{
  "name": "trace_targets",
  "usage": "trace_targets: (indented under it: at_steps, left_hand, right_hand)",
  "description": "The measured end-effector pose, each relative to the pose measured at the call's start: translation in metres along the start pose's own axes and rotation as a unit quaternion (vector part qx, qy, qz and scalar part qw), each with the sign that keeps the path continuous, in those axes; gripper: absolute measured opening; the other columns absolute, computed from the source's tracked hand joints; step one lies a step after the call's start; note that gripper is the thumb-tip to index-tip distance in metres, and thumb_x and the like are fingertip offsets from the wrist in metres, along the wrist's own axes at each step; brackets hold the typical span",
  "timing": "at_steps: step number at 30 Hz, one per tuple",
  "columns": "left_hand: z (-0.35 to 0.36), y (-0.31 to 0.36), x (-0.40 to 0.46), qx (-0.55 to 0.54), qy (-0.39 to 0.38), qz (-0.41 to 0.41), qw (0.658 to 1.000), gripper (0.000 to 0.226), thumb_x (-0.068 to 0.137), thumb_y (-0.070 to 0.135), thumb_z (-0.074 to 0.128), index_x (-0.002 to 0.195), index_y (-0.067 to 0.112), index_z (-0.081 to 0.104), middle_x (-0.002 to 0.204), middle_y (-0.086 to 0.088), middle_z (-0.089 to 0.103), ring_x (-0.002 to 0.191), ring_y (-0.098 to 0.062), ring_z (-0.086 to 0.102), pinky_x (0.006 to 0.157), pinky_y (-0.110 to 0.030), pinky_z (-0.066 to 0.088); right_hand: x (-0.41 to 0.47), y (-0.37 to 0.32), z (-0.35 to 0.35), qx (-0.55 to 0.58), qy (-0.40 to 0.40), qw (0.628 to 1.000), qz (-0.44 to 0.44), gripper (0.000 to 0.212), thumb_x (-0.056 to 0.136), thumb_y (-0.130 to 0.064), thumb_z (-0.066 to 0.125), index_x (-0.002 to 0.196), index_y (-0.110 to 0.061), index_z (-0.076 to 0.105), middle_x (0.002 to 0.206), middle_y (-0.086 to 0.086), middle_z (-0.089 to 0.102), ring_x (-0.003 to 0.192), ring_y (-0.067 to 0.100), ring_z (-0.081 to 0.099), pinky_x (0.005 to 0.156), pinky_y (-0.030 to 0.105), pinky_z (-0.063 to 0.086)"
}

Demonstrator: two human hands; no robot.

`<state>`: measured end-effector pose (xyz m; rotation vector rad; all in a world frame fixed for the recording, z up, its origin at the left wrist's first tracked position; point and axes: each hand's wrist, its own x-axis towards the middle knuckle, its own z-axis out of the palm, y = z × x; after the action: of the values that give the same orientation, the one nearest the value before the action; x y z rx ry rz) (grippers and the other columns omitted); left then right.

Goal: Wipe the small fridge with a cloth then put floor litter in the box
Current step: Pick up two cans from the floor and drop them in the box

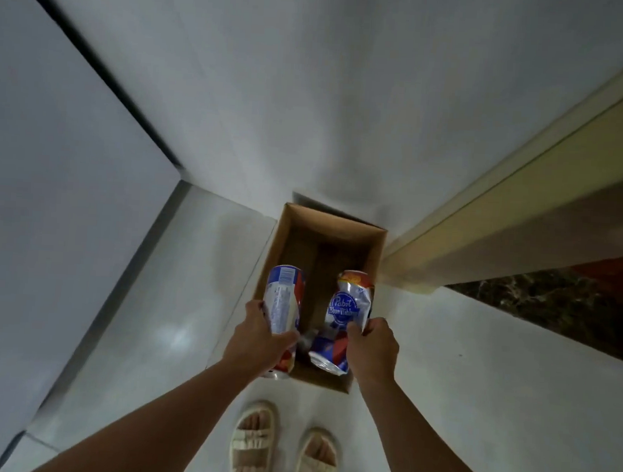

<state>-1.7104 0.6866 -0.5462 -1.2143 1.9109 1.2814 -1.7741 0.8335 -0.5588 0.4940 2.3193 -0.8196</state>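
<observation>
Beige sandals [284, 449] stand on the pale floor [476, 373], just short of the box's [372, 254] near end. Both hands are over that near end. The left hand [256, 336] is wrapped around the lower half of a can [283, 299], whose top juts past the fingers toward the box's left wall. The right hand [374, 345] pinches a crushed can [345, 314] at its dented middle, thumb on the blue label; the can's ends stick out above and below the grip, over the open box. The brown cardboard inside is dark. Past the box rises a white wall [311, 90], with a cream door frame [505, 196] at the box's right.
</observation>
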Motion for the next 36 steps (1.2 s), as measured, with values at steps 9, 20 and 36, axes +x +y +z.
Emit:
trace_targets:
  at_steps: [9, 20, 36]
  left_hand:
    - [0.07, -0.066, 0.146, 0.079, 0.039, -0.043, 0.995, 0.075, 0.078, 0.04, 0.068, 0.134, 0.016, 0.024, 0.124, -0.014, 0.053, 0.103, -0.034, 0.059, 0.082, -0.047, 0.054]
    - [0.104, -0.094, 0.197, 0.16, 0.026, -0.071, 0.984, 0.072, 0.089, 0.042, 0.053, 0.14, 0.005, 0.018, 0.128, -0.019, 0.052, 0.115, -0.034, 0.054, 0.089, -0.038, 0.044]
    - [0.009, 0.011, 0.038, 0.142, 0.025, 0.013, 0.989, 0.055, 0.085, 0.033, 0.059, 0.132, 0.017, 0.035, 0.126, -0.007, 0.052, 0.112, -0.025, 0.053, 0.095, -0.043, 0.047]
  right_hand:
    - [0.106, 0.037, 0.13, -0.104, 0.038, 0.994, -0.018, 0.044, 0.093, -0.024, 0.055, 0.132, -0.008, 0.041, 0.119, 0.012, 0.062, 0.103, 0.025, 0.064, 0.075, 0.029, 0.051]
    - [0.151, 0.078, 0.179, -0.129, 0.012, 0.992, 0.008, 0.043, 0.097, -0.018, 0.05, 0.136, -0.006, 0.035, 0.122, 0.015, 0.058, 0.108, 0.029, 0.06, 0.08, 0.034, 0.051]
    - [0.022, -0.007, 0.037, -0.165, -0.08, 0.98, -0.078, 0.076, 0.083, -0.027, 0.07, 0.143, -0.011, 0.026, 0.142, 0.011, 0.04, 0.128, 0.028, 0.043, 0.098, 0.036, 0.044]
